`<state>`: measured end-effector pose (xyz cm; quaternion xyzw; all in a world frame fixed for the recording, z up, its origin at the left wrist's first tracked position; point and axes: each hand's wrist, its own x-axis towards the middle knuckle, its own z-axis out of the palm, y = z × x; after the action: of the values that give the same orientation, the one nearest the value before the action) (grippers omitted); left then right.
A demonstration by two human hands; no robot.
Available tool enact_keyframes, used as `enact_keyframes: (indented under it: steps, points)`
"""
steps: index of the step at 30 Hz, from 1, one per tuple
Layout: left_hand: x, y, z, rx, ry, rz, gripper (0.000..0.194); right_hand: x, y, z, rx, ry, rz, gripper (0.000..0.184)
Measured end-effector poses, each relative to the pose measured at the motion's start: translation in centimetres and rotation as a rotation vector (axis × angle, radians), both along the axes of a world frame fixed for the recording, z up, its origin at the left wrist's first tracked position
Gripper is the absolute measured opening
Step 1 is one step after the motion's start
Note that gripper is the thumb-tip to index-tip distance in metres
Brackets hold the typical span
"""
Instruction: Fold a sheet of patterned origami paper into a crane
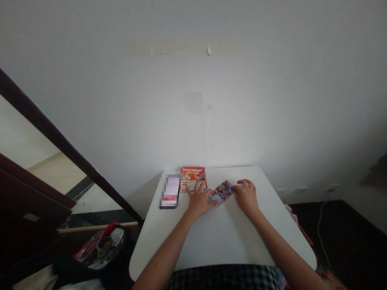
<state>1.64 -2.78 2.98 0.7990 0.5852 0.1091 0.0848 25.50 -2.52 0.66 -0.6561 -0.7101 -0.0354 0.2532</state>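
In the head view, a white table with rounded corners stands against a pale wall, its far edge close to the wall and its bare near part broad and plain. The packet, small and with a colourful picture, lies slantwise on the far half of the table, between the two hands. The left hand has its fingers spread wide towards the red box, while its thumb side meets the packet's left end. The right hand is narrower, its fingers bent and a fingertip at the packet's right end; whether it pinches the packet I cannot tell. The red box lies at the far edge, and just beside it on the left is a phone, its screen blurred into blocks. On the wall are a yellowish strip with torn bits and, below it, a faint square patch. A dark beam slants down at the left, above a filled bag and a pale stick. At the right, a cable drops from the low wall over a dark floor. Checked cloth shows at the near edge.
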Motion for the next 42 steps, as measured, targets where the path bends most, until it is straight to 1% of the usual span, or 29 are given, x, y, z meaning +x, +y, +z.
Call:
enact_keyframes:
  steps: [4,6,7,11,13,15,19,21,24,28,34,38,42]
  points:
    - [0.2,0.0,-0.5,0.026,-0.030,-0.008,0.029,-0.2,1.2,0.0,-0.006,-0.012,-0.002,0.028]
    - [0.3,0.3,-0.5,0.028,-0.039,-0.021,0.028,-0.1,2.0,-0.1,-0.032,-0.015,0.019,0.027]
    - [0.4,0.4,-0.5,0.026,-0.042,-0.029,0.031,-0.1,2.3,-0.2,-0.040,-0.019,0.038,0.027]
    - [0.6,1.0,-0.4,0.004,-0.063,-0.099,0.054,0.1,3.5,-0.1,-0.020,-0.024,0.105,0.029]
    - [0.6,1.3,-0.4,-0.002,-0.073,-0.144,0.056,0.1,3.9,0.1,0.004,-0.024,0.125,0.027]
    - [0.6,1.5,-0.4,0.012,-0.078,-0.169,0.050,0.0,4.3,0.1,0.020,-0.023,0.131,0.023]
    - [0.8,2.2,-0.4,0.089,-0.078,-0.175,0.033,0.0,4.8,-0.1,0.029,-0.011,0.130,0.018]
    - [1.1,2.8,-0.4,0.124,-0.068,-0.182,0.031,0.0,5.0,-0.2,0.028,-0.003,0.129,0.018]
    - [1.7,3.6,-0.3,0.161,-0.052,-0.184,0.034,0.0,5.0,-0.3,0.016,0.007,0.125,0.018]
    - [2.1,4.4,-0.4,0.148,-0.036,-0.207,0.044,0.0,4.8,0.0,0.015,0.008,0.123,0.019]
    - [1.7,4.4,-0.2,0.086,-0.043,-0.180,0.048,-0.1,4.4,0.4,-0.007,0.009,0.125,0.020]
    - [1.7,4.3,0.1,0.051,-0.036,-0.154,0.049,0.2,4.3,0.2,-0.030,0.009,0.143,0.021]
    - [1.6,4.4,0.0,0.045,-0.036,-0.140,0.051,0.7,4.1,-0.2,-0.064,-0.010,0.177,0.023]
